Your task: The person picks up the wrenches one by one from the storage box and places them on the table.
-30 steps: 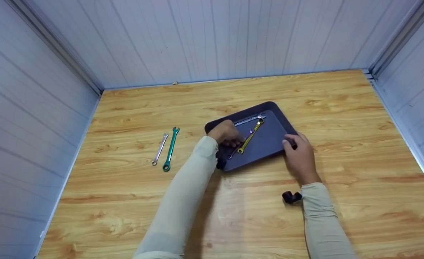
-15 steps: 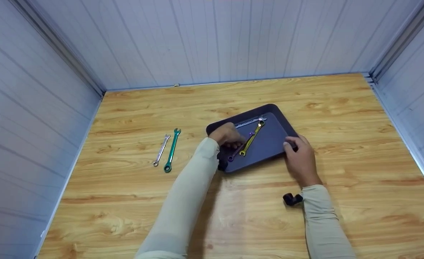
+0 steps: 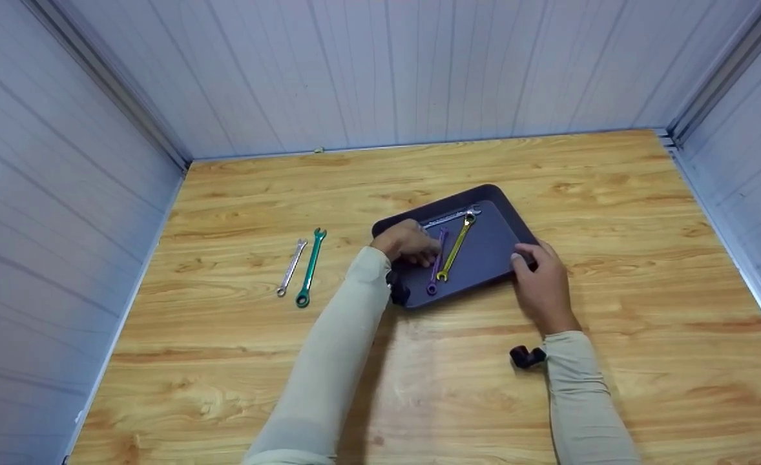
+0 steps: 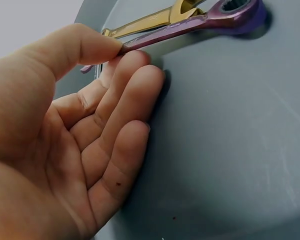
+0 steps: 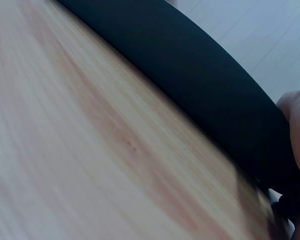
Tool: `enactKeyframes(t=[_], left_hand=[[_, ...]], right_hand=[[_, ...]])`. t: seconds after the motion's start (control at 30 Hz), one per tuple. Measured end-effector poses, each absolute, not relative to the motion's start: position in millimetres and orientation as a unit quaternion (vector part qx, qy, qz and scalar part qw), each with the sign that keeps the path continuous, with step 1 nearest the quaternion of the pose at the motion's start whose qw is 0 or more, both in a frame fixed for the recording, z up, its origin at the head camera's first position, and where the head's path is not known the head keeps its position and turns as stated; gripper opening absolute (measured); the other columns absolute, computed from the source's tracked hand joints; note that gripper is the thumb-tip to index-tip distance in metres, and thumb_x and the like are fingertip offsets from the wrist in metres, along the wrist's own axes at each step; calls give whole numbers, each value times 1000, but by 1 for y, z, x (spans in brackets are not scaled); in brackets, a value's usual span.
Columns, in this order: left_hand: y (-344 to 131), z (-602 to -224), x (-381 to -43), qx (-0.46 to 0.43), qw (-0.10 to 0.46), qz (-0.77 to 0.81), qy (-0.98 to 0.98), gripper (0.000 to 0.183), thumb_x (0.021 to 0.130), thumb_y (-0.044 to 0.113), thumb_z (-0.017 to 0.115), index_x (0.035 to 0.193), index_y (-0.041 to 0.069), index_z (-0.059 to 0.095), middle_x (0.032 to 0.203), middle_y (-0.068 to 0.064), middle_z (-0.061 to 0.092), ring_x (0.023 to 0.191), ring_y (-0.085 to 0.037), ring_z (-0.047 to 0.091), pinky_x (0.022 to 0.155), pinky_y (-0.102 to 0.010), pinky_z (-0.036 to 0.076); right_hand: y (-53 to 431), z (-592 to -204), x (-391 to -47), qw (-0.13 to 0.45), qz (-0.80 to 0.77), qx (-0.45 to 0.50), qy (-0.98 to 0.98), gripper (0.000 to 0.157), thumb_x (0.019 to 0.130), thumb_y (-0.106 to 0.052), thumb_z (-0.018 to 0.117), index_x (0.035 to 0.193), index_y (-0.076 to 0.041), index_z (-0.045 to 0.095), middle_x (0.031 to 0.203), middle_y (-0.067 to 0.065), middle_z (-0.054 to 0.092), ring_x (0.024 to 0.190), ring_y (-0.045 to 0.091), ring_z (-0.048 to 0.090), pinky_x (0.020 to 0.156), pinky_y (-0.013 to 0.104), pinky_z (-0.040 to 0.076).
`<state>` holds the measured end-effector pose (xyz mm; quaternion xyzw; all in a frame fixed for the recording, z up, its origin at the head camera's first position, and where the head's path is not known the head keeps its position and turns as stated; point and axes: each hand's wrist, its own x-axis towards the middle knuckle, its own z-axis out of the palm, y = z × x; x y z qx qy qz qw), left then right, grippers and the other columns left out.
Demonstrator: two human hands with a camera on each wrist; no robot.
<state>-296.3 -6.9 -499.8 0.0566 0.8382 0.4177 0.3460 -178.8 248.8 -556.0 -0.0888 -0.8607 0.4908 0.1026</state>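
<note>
In the left wrist view, my left hand [image 4: 95, 110] pinches a purple combination wrench [image 4: 175, 31] between thumb and index finger, its ratchet ring end above the tray floor. The head view shows this hand [image 3: 413, 242] inside the dark grey tray [image 3: 484, 258]. Just right of the purple wrench [image 3: 437, 271] lies a yellow wrench [image 3: 458, 248]. A silver wrench [image 3: 451, 217] lies along the tray's back side, partly hidden by the left hand. My right hand [image 3: 542, 281] grips the tray's right front corner, thumb over the rim. The right wrist view shows the tray's outer wall [image 5: 190, 75].
On the wooden table [image 3: 225, 361], left of the tray, a small silver wrench [image 3: 292, 268] and a green wrench [image 3: 311, 268] lie side by side. White panel walls [image 3: 354, 77] stand at the back and both sides. Each wrist carries a small black camera [image 3: 526, 357].
The purple wrench has swung from crossing near the yellow wrench to a steeper angle, its ring end shifting right, now apart from it. The right hand stays on the tray corner.
</note>
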Motion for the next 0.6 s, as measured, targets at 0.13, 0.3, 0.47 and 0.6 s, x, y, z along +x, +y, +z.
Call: enactKeyframes(t=[0.13, 0.3, 0.47, 0.6], left_hand=[[-7, -501, -298, 55, 356, 424, 831, 21, 92, 23, 70, 80, 6, 76, 75, -7, 73, 67, -14, 69, 61, -26, 52], [-10, -503, -300, 57, 369, 444, 815, 19, 93, 20, 67, 83, 6, 75, 76, -5, 73, 68, -13, 69, 62, -24, 52], [-12, -504, -300, 48, 374, 469, 798, 17, 95, 20, 66, 82, 9, 72, 80, -6, 74, 70, -13, 69, 64, -26, 52], [-13, -504, -301, 34, 375, 488, 787, 17, 95, 20, 66, 81, 11, 68, 83, -8, 74, 71, -14, 70, 64, -26, 53]], right_hand=[[250, -556, -178, 101, 491, -90, -861, 39, 101, -34, 58, 129, -7, 66, 151, 17, 43, 142, 35, 35, 117, 50, 25], [250, -556, -178, 98, 496, -85, -859, 40, 101, -33, 58, 130, -5, 65, 151, 17, 43, 142, 35, 35, 116, 50, 26], [250, -556, -178, 99, 496, -83, -859, 40, 101, -33, 58, 130, -6, 65, 149, 15, 45, 141, 35, 36, 116, 50, 26], [250, -556, -179, 100, 496, -83, -858, 39, 101, -34, 59, 129, -7, 65, 150, 14, 44, 142, 34, 35, 116, 49, 26]])
